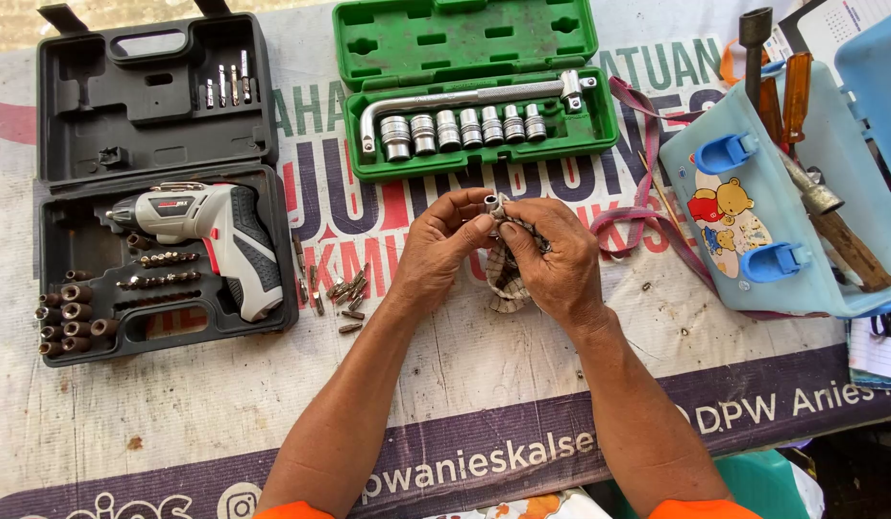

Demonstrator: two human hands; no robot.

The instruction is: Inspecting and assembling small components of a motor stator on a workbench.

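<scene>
We're looking at an informal repair/workshop spot, prob. outdoors or a stall. The table [484, 384] is covered w/ a reused printed vinyl banner, not a proper bench. At its far left corner sits an open black plastic case [157, 106] w/ a grey-and-white cordless screwdriver [210, 235] & bits; at the far edge centre, an open green plastic socket set case [469, 58]. At the right edge, a pale blue plastic box [753, 231] holds worn wooden-handled tools. Loose bits [340, 293] lie between.
</scene>
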